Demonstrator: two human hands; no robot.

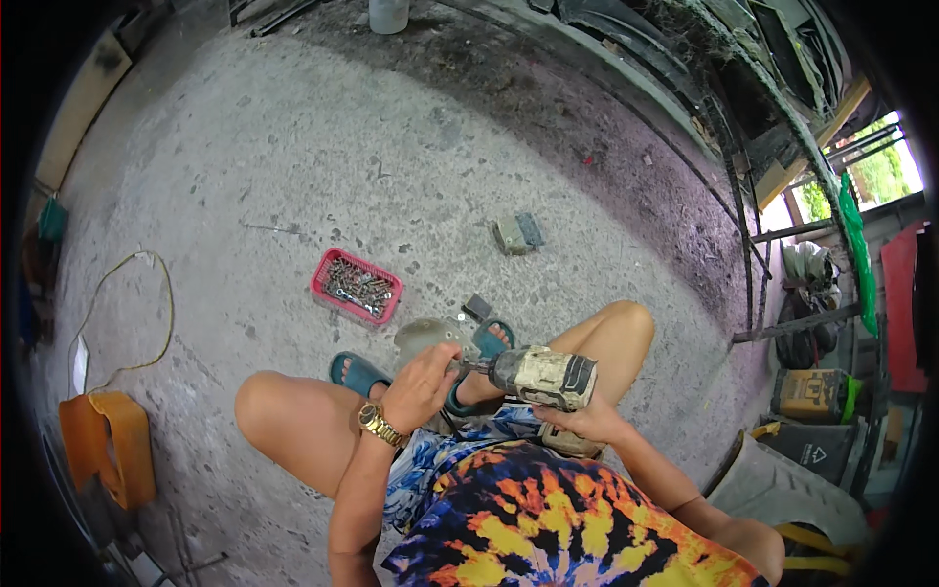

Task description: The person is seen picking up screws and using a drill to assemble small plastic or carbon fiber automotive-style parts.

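My right hand (587, 423) is wrapped round the grip of a worn cream-and-black cordless drill (544, 377), which lies level across my lap and points left. Its chuck and bit end close to the fingertips of my left hand (423, 387). Those fingers are closed at the edge of a grey round plate (419, 336) with small holes, held between my feet. The contact between bit and plate is hidden by my fingers. Just beyond my feet is a pink plastic basket (318, 286) filled with metal bolts or screws (358, 285).
A small dark block (477, 307) lies by my right sandal (494, 338). Farther out sits a grey-and-blue block (517, 235). An orange container (110, 445) with a looped cord (168, 323) stands at left. Metal racks (738, 225) and a grey chair (778, 489) line the right.
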